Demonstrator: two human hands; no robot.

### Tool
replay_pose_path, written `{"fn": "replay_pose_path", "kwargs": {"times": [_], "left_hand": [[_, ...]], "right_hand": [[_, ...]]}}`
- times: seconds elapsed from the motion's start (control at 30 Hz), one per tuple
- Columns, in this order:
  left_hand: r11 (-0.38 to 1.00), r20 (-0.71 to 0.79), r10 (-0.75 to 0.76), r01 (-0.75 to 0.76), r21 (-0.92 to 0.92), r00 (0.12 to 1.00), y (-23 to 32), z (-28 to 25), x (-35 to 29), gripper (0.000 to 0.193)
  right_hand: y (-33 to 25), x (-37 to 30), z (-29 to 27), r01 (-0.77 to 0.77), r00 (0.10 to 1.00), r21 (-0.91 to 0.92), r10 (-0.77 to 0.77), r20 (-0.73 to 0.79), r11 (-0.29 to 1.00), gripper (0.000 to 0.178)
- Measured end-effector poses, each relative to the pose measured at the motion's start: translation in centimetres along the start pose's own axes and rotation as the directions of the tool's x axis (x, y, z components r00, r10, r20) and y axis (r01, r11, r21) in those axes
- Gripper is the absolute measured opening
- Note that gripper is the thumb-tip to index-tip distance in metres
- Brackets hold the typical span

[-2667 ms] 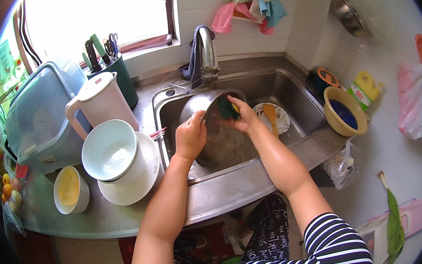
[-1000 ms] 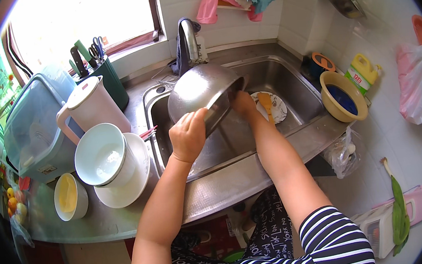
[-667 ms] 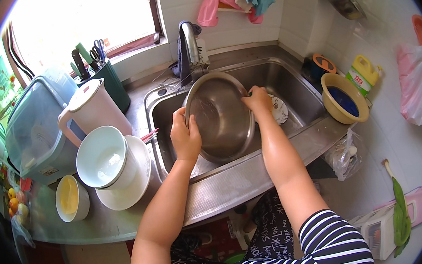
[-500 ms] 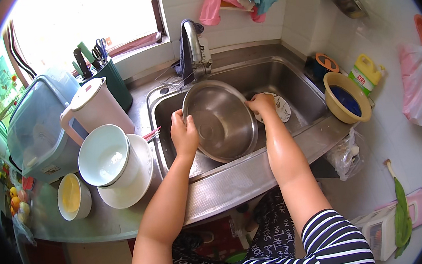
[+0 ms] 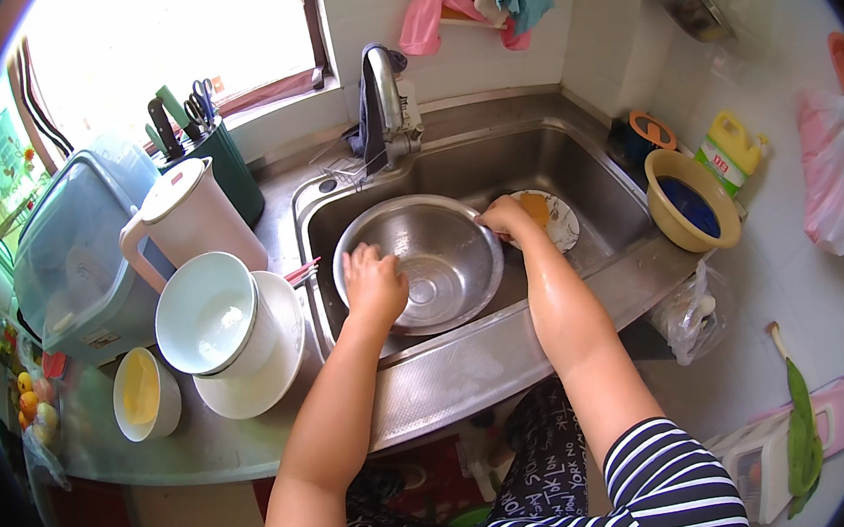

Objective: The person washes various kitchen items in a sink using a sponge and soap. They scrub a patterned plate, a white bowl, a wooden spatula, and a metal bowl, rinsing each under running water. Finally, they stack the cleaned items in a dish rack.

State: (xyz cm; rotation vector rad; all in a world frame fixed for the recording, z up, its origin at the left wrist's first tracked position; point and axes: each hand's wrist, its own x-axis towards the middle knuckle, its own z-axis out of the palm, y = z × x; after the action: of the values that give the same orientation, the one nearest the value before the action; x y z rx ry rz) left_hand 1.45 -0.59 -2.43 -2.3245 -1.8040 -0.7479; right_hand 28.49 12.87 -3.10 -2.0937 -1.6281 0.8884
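A round stainless steel basin (image 5: pixel 441 247) sits in the left part of the metal sink (image 5: pixel 592 138), its shiny inside facing up. My right hand (image 5: pixel 510 219) is closed on the basin's right rim. At the left side, my left hand (image 5: pixel 376 283) is over the basin's inner wall with its fingers apart, holding nothing. Whether its fingertips touch the metal I cannot tell. Beyond my right hand, a white patterned plate (image 5: pixel 563 223) lies in the sink with an orange-yellow piece (image 5: pixel 536 207) on it, partly hidden by that hand.
The faucet (image 5: pixel 387 96) rises behind the basin, a dark cloth hanging on it. Left of the sink stand stacked white bowls (image 5: pixel 207 312) on a plate, a bowl with yellow contents (image 5: pixel 146 393), and a pink kettle (image 5: pixel 202 217). Rightward are a yellow basin (image 5: pixel 667 217) and a yellow bottle (image 5: pixel 728 151).
The steel basin has gone from tilted to flatter and moved left, lower into the sink. My left hand has let go of its rim; my right hand still holds on.
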Motion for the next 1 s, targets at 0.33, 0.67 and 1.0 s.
{"fn": "replay_pose_path", "kwargs": {"times": [0.33, 0.67, 1.0], "left_hand": [[0.967, 0.470, -0.160, 0.232, -0.101, 0.868, -0.2, -1.3, -0.1, 0.037], [0.965, 0.508, -0.169, 0.246, -0.088, 0.845, -2.2, -0.2, 0.1, 0.033], [0.966, 0.542, -0.102, 0.214, -0.148, 0.834, -2.4, 0.9, 0.8, 0.037]], "right_hand": [[-0.8, 0.6, 0.9, -0.063, 0.993, 0.683, 0.112, -0.028, 0.728, 0.029], [0.0, 7.8, 3.7, 0.258, 0.917, 0.779, 0.110, -0.384, 0.572, 0.019], [-8.1, 16.5, 0.6, 0.244, 0.959, 0.958, 0.106, -0.261, 0.148, 0.018]]}}
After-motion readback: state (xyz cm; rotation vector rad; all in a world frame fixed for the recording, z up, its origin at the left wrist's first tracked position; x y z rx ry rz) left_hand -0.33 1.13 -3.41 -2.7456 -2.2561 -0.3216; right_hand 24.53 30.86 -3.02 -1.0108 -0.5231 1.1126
